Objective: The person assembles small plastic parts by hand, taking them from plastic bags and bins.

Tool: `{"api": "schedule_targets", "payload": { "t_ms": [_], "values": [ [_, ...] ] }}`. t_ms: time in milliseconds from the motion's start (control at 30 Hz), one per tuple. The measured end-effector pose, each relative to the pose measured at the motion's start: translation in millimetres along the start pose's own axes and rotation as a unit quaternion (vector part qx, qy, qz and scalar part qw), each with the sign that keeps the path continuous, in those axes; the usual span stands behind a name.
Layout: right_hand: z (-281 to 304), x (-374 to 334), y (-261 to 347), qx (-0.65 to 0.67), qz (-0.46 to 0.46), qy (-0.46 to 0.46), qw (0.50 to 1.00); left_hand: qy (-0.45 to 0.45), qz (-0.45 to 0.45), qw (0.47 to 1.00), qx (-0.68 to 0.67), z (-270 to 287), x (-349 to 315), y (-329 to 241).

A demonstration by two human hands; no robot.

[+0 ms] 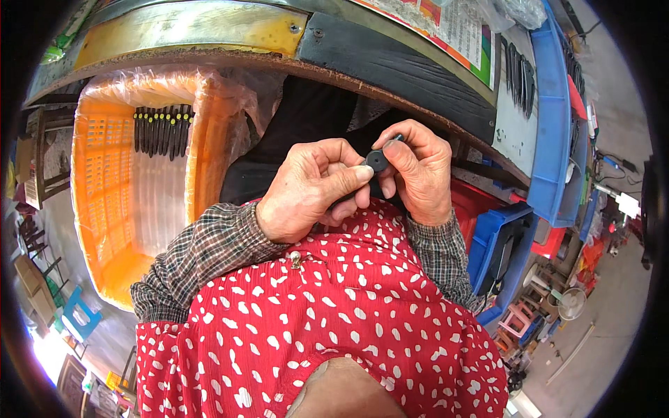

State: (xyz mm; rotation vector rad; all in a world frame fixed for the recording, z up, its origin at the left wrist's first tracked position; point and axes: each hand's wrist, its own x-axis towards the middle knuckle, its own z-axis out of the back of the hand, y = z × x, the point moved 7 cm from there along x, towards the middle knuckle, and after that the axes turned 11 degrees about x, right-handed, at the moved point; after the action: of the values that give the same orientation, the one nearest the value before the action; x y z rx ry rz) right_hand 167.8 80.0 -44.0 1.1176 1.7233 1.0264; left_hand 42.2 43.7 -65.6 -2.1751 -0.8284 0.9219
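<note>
Just in front of my lap, both hands meet over a small dark round disc (377,161) with a tiny hole at its centre. My left hand (303,182) pinches it with thumb and forefinger, the thumb tip on its edge. My right hand (423,171) is closed from the other side, thumb and forefinger on a dark green-black part (397,139) next to the disc. Whether the two parts are joined I cannot tell. To the left, an orange plastic crate (104,188) lined with clear film holds a row of slim black tools (164,131) with yellow-green dots.
The workbench's worn edge (397,80) curves across the far side. Several long black pieces (518,76) lie at its right end, beside a long blue tray (549,167). A blue bin (486,244) with dark contents stands close to my right forearm. Farther right is a fan (571,303).
</note>
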Motion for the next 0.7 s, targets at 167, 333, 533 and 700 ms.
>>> {"api": "schedule_targets", "payload": {
  "t_ms": [167,333,533,700],
  "values": [
    [2,3,-2,0.014,-0.004,0.001,1.000,0.004,0.010,1.000,-0.016,2,3,0],
    [1,2,5,0.017,0.002,-0.025,1.000,0.008,0.017,1.000,0.008,-2,5,-11],
    [-7,-4,36,-0.048,0.014,-0.018,0.999,-0.012,-0.003,0.996,0.087,-8,1,-33],
    [5,-8,93,-0.189,0.148,-0.042,0.970,-0.007,-0.080,0.989,0.121,-15,4,-54]
  ]
}}
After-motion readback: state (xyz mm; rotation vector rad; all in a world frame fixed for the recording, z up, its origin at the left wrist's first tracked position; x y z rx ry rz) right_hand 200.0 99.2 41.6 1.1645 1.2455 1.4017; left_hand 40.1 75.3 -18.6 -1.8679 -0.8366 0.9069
